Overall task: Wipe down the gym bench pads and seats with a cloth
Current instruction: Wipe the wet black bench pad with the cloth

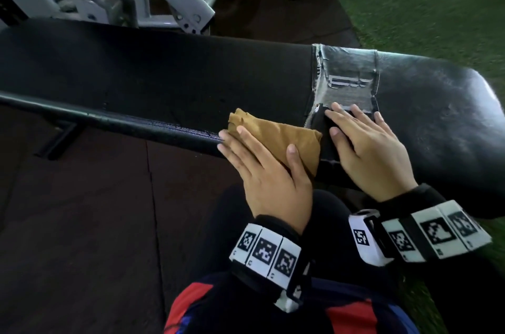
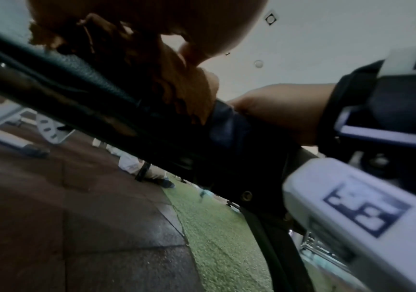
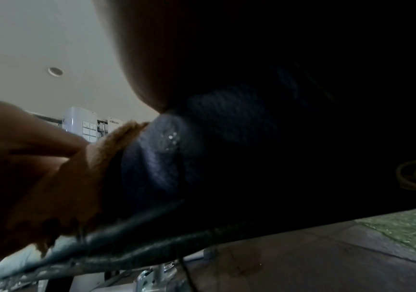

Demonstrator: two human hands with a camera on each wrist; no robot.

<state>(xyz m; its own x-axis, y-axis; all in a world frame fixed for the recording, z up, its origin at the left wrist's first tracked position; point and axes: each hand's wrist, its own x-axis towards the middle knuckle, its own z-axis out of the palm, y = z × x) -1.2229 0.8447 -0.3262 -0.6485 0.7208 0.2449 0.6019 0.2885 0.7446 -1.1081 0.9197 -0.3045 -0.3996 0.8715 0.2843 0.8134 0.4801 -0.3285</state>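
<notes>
Judging roughly, I'm pressing the folded tan cloth (image 1: 276, 139) with flat left fingers (image 1: 240, 139) on the black padded bench (image 1: 164, 82); right fingers (image 1: 344, 126) spread; most remains.

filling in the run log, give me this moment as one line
left hand: flat on tan cloth at bench pad near edge | right hand: flat beside worn patch | wiping: underway

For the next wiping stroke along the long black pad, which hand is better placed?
The left hand, I judge. It already presses the brown cloth flat on the near edge of the bench pad. The right hand lies bare on the pad beside the worn patch, only steadying.
</notes>
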